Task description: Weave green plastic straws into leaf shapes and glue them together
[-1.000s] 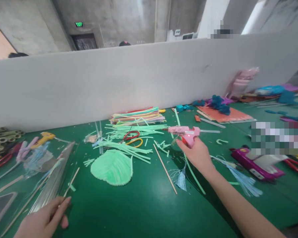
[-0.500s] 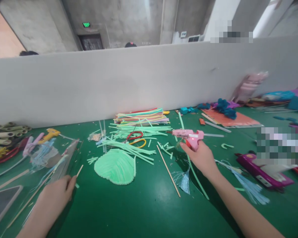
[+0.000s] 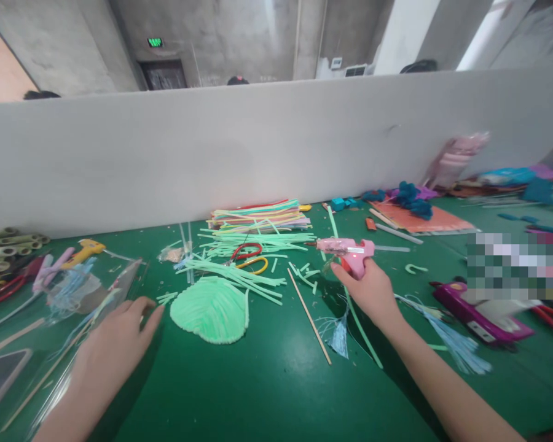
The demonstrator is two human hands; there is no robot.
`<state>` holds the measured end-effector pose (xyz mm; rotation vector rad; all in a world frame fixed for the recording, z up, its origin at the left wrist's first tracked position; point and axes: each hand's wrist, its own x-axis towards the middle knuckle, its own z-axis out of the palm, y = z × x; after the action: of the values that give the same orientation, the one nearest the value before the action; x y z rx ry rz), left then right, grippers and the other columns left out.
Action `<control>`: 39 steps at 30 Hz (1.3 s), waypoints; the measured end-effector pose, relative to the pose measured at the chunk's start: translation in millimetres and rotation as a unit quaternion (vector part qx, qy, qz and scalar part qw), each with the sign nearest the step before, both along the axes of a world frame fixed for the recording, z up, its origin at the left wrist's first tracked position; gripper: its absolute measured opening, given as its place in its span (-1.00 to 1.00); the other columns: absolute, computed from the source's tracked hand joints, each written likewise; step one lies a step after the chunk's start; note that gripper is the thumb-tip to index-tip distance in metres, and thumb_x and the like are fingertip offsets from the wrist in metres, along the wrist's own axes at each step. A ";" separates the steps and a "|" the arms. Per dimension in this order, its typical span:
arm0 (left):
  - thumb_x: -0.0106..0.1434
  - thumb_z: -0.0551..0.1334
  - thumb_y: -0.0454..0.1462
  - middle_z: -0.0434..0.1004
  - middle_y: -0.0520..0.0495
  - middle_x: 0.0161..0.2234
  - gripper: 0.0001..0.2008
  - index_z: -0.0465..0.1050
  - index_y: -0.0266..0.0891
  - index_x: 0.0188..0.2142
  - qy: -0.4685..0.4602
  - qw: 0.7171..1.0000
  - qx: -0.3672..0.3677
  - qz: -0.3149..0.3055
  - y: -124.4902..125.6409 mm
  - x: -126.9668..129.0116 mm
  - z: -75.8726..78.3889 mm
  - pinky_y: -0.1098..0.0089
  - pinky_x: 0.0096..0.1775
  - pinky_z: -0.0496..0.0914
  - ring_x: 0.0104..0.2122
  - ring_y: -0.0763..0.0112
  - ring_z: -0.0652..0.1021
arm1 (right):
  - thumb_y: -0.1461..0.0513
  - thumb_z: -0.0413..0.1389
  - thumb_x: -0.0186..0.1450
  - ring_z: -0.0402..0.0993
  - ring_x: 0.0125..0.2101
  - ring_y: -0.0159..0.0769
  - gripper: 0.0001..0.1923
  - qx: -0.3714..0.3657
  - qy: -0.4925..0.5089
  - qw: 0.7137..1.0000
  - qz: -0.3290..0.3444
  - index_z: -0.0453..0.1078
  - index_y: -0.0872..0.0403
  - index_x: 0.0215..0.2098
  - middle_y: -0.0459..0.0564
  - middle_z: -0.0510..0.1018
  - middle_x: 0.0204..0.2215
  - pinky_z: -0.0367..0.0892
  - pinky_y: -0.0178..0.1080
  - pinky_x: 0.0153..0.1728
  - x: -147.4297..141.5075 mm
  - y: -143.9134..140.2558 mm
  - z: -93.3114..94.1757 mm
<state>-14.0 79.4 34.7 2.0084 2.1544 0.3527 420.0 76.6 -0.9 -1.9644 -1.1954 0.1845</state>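
My bare right grip [image 3: 371, 288] is closed up, fingers curled in, one digit poking out to the left. The bare right forearm [image 3: 442, 380] behind it slants up from the lower right corner, pretty stretched out. My bare left grip [image 3: 120, 334] is way looser: back facing up, fingers a bit bent, thumb standing off from them, hand well apart from the right one.
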 end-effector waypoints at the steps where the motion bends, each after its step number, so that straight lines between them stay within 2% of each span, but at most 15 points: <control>1: 0.21 -0.01 0.15 0.53 -0.32 -0.12 -0.47 0.38 -0.18 -0.11 0.006 1.000 -0.012 -0.019 6.4 6.7 0.3 0.07 -0.15 0.31 -0.15 -0.15 0.53 | -0.15 0.12 0.05 0.32 -0.59 -0.23 -0.58 0.006 0.003 1.000 -0.001 0.21 0.00 -0.48 -0.06 0.42 -0.62 0.17 -0.23 -0.52 -1.3 -0.7 1.5; 3: 0.19 -0.03 0.22 0.51 -0.40 -0.06 -0.25 0.27 -0.30 0.11 0.013 0.998 -0.041 -0.043 24.0 16.8 -2.2 0.06 -0.10 0.31 -0.08 -0.16 0.52 | -0.14 0.14 0.04 0.31 -0.58 -0.23 -0.58 0.027 0.011 1.000 0.004 0.21 0.00 -0.48 -0.07 0.42 -0.62 0.18 -0.22 -0.51 -5.7 -3.1 5.2; 5: 0.13 0.01 0.26 0.51 -0.45 -0.05 -0.13 0.22 -0.39 0.17 0.009 0.997 -0.054 -0.058 44.8 23.3 -6.8 0.05 -0.05 0.29 -0.02 -0.20 0.48 | -0.12 0.16 0.05 0.31 -0.58 -0.26 -0.59 0.049 0.041 0.998 0.022 0.23 0.01 -0.47 -0.09 0.42 -0.61 0.20 -0.23 -0.49 -14.1 -7.7 9.7; 8: 0.10 0.06 0.25 0.50 -0.46 -0.04 -0.06 0.14 -0.43 0.22 -0.001 0.995 -0.072 -0.071 71.7 31.7 -12.7 0.09 -0.08 0.31 -0.03 -0.20 0.49 | -0.09 0.19 0.08 0.28 -0.63 -0.33 -0.60 0.034 0.189 0.978 0.086 0.24 0.02 -0.42 -0.17 0.36 -0.64 0.21 -0.26 -0.54 -35.7 -19.1 17.6; 10: 0.09 0.09 0.24 0.53 -0.38 -0.11 -0.06 0.10 -0.42 0.23 -0.016 0.993 -0.087 -0.080 82.3 38.7 -14.3 0.18 -0.18 0.34 -0.13 -0.09 0.54 | -0.10 0.17 0.13 0.29 -0.65 -0.37 -0.60 -0.016 0.346 0.923 0.167 0.24 0.03 -0.37 -0.22 0.33 -0.65 0.22 -0.29 -0.59 -53.4 -28.0 22.7; 12: 0.06 0.14 0.22 0.55 -0.26 -0.22 -0.08 0.12 -0.41 0.20 -0.031 0.991 -0.101 -0.084 86.9 46.2 -14.7 0.26 -0.30 0.34 -0.25 0.02 0.57 | -0.07 0.21 0.14 0.33 -0.62 -0.40 -0.61 -0.061 0.443 0.866 0.225 0.25 0.04 -0.35 -0.22 0.37 -0.60 0.31 -0.29 -0.52 -69.3 -35.5 26.9; 14: 0.02 0.18 0.20 0.54 -0.16 -0.31 -0.11 0.16 -0.40 0.14 -0.046 0.990 -0.109 -0.081 86.9 52.6 -14.7 0.29 -0.38 0.32 -0.33 0.07 0.57 | -0.03 0.23 0.14 0.42 -0.55 -0.40 -0.63 -0.092 0.468 0.842 0.252 0.28 0.05 -0.32 -0.20 0.44 -0.56 0.31 -0.32 -0.47 -80.3 -39.2 29.4; 17: -0.01 0.23 0.18 0.53 -0.13 -0.34 -0.14 0.17 -0.37 0.11 -0.074 0.988 -0.114 -0.076 82.0 58.4 -14.8 0.30 -0.39 0.30 -0.35 0.09 0.56 | 0.00 0.22 0.18 0.53 -0.40 -0.35 -0.65 -0.136 0.471 0.832 0.261 0.34 0.06 -0.24 -0.08 0.57 -0.40 0.25 -0.36 -0.46 -86.5 -36.9 27.5; 20: -0.01 0.24 0.18 0.55 -0.19 -0.24 -0.14 0.14 -0.33 0.12 -0.114 0.984 -0.115 -0.073 72.8 62.4 -14.4 0.29 -0.34 0.34 -0.29 0.08 0.58 | 0.01 0.22 0.19 0.56 -0.30 -0.29 -0.63 -0.141 0.497 0.813 0.267 0.39 0.06 -0.17 0.02 0.61 -0.23 0.27 -0.34 -0.44 -85.8 -29.8 16.7; 25: 0.16 0.09 0.20 0.59 -0.21 -0.11 -0.17 -0.05 -0.24 0.24 -0.182 0.973 -0.120 -0.080 51.9 78.2 -12.1 0.27 -0.23 0.39 -0.21 0.15 0.60 | 0.03 0.25 0.16 0.56 -0.23 -0.27 -0.59 -0.146 0.528 0.791 0.271 0.42 0.03 -0.09 0.02 0.60 -0.14 0.31 -0.33 -0.40 -84.2 -23.3 -3.8; 28: 0.10 0.15 0.18 0.57 -0.28 -0.12 -0.01 -0.19 -0.33 0.31 -0.156 0.982 -0.086 -0.065 42.5 90.2 -13.6 0.15 -0.17 0.35 -0.19 0.00 0.57 | 0.03 0.27 0.14 0.56 -0.23 -0.25 -0.59 -0.132 0.535 0.789 0.272 0.45 0.04 -0.10 0.03 0.61 -0.17 0.38 -0.28 -0.32 -84.3 -24.1 -7.0; 32: -0.07 0.31 0.13 0.52 -0.26 -0.23 0.08 -0.05 -0.34 0.30 -0.122 0.988 -0.061 -0.071 37.3 98.3 -22.1 0.03 -0.16 0.31 -0.15 -0.23 0.52 | 0.04 0.28 0.14 0.57 -0.25 -0.21 -0.60 -0.115 0.542 0.776 0.302 0.47 0.05 -0.11 0.05 0.62 -0.24 0.44 -0.21 -0.26 -82.7 -27.7 -0.8; 34: -0.07 0.33 0.11 0.49 -0.19 -0.27 0.05 -0.04 -0.31 0.29 -0.141 0.985 -0.061 -0.079 36.3 97.8 -26.0 0.07 -0.19 0.34 -0.21 -0.15 0.54 | 0.06 0.28 0.15 0.58 -0.24 -0.19 -0.62 -0.106 0.566 0.746 0.335 0.46 0.05 -0.13 0.06 0.61 -0.20 0.46 -0.18 -0.25 -81.4 -30.1 4.3; 37: 0.05 0.26 0.11 0.47 -0.11 -0.27 -0.07 -0.07 -0.24 0.27 -0.189 0.976 -0.065 -0.086 33.2 93.6 -25.1 0.14 -0.22 0.39 -0.31 0.07 0.56 | 0.09 0.27 0.17 0.58 -0.18 -0.13 -0.67 -0.114 0.622 0.674 0.383 0.47 0.10 -0.18 0.10 0.59 -0.14 0.48 -0.07 -0.14 -79.9 -32.6 9.7; 39: 0.11 0.24 0.09 0.50 -0.14 -0.18 -0.18 0.00 -0.15 0.26 -0.234 0.964 -0.074 -0.098 28.9 90.3 -19.5 0.17 -0.18 0.41 -0.23 0.11 0.57 | 0.11 0.28 0.16 0.57 -0.14 -0.11 -0.67 -0.125 0.631 0.656 0.396 0.47 0.12 -0.17 0.12 0.59 -0.13 0.44 -0.02 -0.04 -79.6 -32.5 9.6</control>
<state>76.2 108.3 15.2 1.8105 1.6335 0.5516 340.3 44.1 8.7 -0.8143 -0.8802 1.8861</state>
